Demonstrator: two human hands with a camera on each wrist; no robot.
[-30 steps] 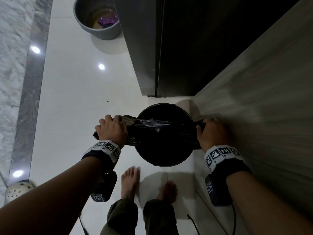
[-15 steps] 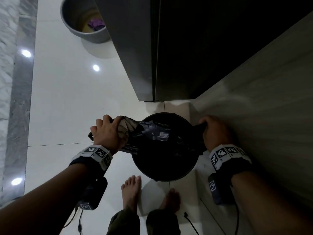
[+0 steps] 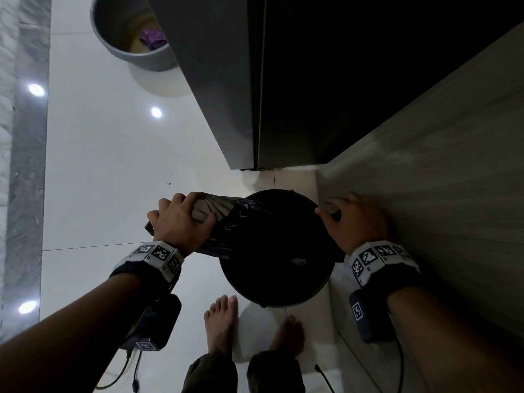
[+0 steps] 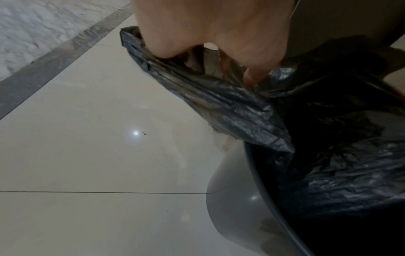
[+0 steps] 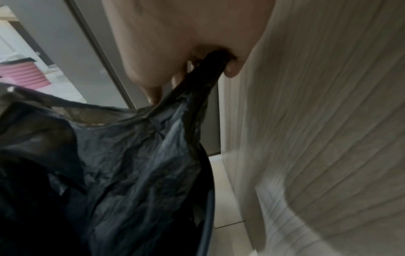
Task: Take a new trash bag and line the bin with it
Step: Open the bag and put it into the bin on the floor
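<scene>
From above, the left hand clutches one bunched edge of the black trash bag left of the round bin, low in the middle of the frame. The right hand pinches the opposite edge beside the pale wall. A second bin stands upper left.

At the left wrist, fingers curl into the gathered plastic, which drops inside the bin's grey rim at right.

At the right wrist, fingers squeeze a twisted strip of bag at the top centre.
</scene>
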